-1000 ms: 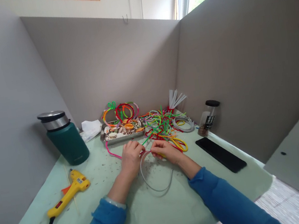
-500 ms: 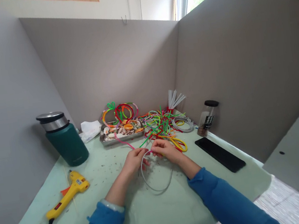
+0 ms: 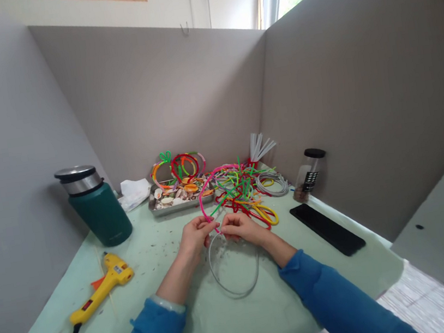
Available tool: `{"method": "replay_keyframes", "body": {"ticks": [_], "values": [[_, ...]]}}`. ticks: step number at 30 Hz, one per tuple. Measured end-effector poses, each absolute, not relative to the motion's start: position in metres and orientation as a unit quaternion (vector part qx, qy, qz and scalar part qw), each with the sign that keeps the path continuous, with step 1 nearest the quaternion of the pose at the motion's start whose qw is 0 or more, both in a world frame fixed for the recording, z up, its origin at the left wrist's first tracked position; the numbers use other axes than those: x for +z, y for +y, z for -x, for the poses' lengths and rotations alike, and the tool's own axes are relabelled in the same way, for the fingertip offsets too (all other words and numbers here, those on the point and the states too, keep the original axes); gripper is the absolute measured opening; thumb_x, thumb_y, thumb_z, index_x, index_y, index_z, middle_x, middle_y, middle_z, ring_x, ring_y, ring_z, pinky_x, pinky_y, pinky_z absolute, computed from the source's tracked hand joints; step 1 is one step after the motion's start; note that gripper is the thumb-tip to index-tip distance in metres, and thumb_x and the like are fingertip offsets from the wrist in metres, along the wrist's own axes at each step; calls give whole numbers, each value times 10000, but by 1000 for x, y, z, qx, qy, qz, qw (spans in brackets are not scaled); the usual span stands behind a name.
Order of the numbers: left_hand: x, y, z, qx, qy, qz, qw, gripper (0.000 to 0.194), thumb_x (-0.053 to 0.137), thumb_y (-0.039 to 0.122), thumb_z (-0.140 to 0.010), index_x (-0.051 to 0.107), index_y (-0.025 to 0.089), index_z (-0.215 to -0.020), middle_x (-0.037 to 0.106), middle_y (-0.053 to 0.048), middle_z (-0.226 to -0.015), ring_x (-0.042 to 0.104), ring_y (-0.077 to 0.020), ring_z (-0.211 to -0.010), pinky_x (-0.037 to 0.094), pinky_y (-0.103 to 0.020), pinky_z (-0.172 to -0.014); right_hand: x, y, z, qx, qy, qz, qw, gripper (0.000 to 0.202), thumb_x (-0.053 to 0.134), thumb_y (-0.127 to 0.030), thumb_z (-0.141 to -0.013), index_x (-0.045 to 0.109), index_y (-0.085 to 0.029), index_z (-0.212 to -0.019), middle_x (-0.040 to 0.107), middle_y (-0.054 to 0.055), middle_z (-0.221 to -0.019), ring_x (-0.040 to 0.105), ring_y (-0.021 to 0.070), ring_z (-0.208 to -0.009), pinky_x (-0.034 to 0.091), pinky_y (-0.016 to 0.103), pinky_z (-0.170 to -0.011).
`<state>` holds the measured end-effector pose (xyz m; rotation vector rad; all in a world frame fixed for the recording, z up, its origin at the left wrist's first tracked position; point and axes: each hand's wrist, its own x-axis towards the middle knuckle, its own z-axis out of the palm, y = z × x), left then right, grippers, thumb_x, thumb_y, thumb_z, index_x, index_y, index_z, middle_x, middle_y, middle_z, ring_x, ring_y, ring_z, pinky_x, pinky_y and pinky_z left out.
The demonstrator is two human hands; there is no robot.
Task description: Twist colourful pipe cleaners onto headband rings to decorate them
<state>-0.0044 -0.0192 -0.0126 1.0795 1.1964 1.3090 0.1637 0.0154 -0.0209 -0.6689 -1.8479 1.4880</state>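
Note:
My left hand [image 3: 194,237] is closed in a pinch on a pink pipe cleaner [image 3: 201,196], whose long free end arches up and over to the right. Close beside it, my right hand [image 3: 244,227] pinches the top of a thin grey ring [image 3: 239,296], where the lower end of the pink pipe cleaner meets it. Fingers hide just how the two join. Below both hands, the rest of the ring hangs in a loop over the table. Behind them lies a tangled heap of coloured pipe cleaners [image 3: 245,188].
A metal tray [image 3: 182,208] of shells stands at the back, with wrapped coloured rings [image 3: 184,166] on it. To the left are a green bottle [image 3: 102,213] and a yellow glue gun [image 3: 99,295]. A black phone-like slab [image 3: 327,229] and a clear jar [image 3: 309,176] are at the right.
The pink pipe cleaner's free end has swung from the left of my hands up and over to the right. My hands have shifted slightly, and the grey ring sits a little lower.

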Motion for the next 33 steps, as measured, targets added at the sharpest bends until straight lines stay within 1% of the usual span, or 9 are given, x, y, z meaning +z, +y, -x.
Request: {"method": "replay_keyframes", "body": {"ticks": [6,9,12,15,19,23,26,31,33], "values": [[-10,-21,2,536,523,-457,479,438,793,386,-505,607,115,-794,561,46,-519,306,-20,-305,196,-189,-320,-23,13,-159,559,-720,265,314,227,637,-358,-747,553,-158,-678,527,-38,-531,385,64,-430,265,203,-423],[-9,-20,0,543,523,-459,469,436,812,371,-473,625,115,-773,605,15,-555,425,-53,-375,290,-189,-374,-24,14,-157,559,-718,283,303,222,640,-352,-736,554,-162,-663,516,-39,-517,391,68,-431,266,204,-419],[-10,-18,-2,561,490,-476,468,394,811,364,-468,634,124,-726,646,-19,-601,559,-116,-516,414,-217,-493,-26,15,-154,567,-705,304,300,205,636,-353,-733,563,-168,-683,507,-42,-521,388,70,-431,263,207,-416],[-11,-17,-4,571,448,-491,483,352,800,350,-487,635,128,-704,679,-45,-661,616,-156,-623,471,-255,-606,-29,16,-151,572,-691,304,322,174,626,-344,-735,565,-182,-720,481,-51,-520,373,73,-431,254,209,-418],[-13,-16,-3,542,448,-533,470,296,753,341,-562,657,129,-746,693,-62,-710,634,-182,-680,487,-282,-654,-33,17,-149,559,-705,281,333,159,595,-361,-767,581,-204,-754,451,-53,-511,367,82,-437,266,217,-434],[-13,-15,0,527,495,-583,371,262,688,330,-637,681,139,-817,690,-53,-773,607,-157,-680,468,-253,-635,-32,17,-151,558,-711,272,331,186,586,-375,-777,563,-201,-715,462,-41,-550,390,85,-458,279,217,-436],[-13,-15,3,521,536,-598,289,304,704,307,-613,678,153,-873,680,-54,-880,568,-125,-644,447,-232,-595,-32,19,-153,558,-695,281,355,206,597,-390,-772,555,-192,-732,471,-41,-555,393,83,-455,284,214,-433],[-16,-17,6,412,567,-594,395,212,597,320,-705,646,140,-807,629,-23,-656,489,-96,-446,343,-208,-419,-34,23,-154,522,-700,306,379,197,582,-369,-786,544,-180,-742,484,-40,-553,389,85,-452,286,215,-438],[-19,-17,6,396,572,-595,403,192,544,292,-729,641,142,-801,619,-12,-641,430,-77,-383,294,-207,-386,-35,23,-153,479,-724,314,384,190,572,-364,-798,569,-176,-768,506,-27,-601,414,95,-499,305,219,-467]]}}
